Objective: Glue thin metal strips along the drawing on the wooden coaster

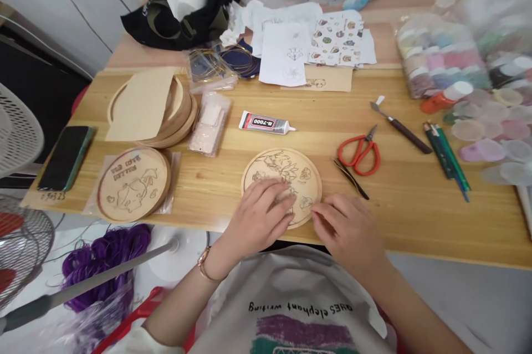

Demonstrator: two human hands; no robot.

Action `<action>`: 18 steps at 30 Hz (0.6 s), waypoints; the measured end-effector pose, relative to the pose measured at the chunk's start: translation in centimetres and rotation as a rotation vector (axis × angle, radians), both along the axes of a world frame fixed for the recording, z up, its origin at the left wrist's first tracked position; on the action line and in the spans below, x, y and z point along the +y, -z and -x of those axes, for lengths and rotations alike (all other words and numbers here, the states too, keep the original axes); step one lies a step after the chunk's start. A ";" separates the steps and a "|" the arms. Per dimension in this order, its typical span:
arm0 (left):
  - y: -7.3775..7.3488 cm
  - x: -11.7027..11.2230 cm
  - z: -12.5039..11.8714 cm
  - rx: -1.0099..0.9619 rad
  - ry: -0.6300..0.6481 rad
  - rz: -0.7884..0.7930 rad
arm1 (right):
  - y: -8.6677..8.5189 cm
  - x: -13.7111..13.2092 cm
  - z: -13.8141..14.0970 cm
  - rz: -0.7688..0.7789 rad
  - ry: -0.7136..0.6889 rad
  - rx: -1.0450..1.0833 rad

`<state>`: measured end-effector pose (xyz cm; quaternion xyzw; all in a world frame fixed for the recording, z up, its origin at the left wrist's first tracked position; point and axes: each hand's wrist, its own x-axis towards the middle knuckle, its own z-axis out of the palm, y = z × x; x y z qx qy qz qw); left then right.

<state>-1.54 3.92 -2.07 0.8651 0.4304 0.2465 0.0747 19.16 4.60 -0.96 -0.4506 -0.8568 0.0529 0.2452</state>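
Observation:
A round wooden plaque with line drawings lies flat at the table's front edge. My left hand rests over its lower left part, fingers stretched across the surface and hiding some of the design. At the plaque's right rim is my right hand, with thumb and fingertips pinched together. Whatever may be between those fingertips is too small to make out. Just beyond the right hand lie black tweezers and red-handled scissors. Above the plaque is a tube of B-7000 glue.
To the left are another drawn wooden plaque, stacked round plaques under brown paper and a phone. On the right lie a palette knife, pencils and several small jars. Printed sheets lie behind.

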 end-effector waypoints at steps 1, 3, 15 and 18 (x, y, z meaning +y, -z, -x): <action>0.0 0.0 0.0 0.003 0.006 -0.005 | -0.2 0.3 -0.2 0.012 -0.035 -0.027; -0.1 0.1 0.0 0.008 0.015 -0.017 | -0.6 0.9 -0.7 0.020 -0.102 -0.097; -0.2 0.2 0.0 0.044 0.106 -0.072 | -1.7 3.3 -0.5 0.076 -0.302 -0.292; -0.2 0.2 0.0 0.043 0.114 -0.062 | -2.0 3.5 -0.2 0.080 -0.322 -0.313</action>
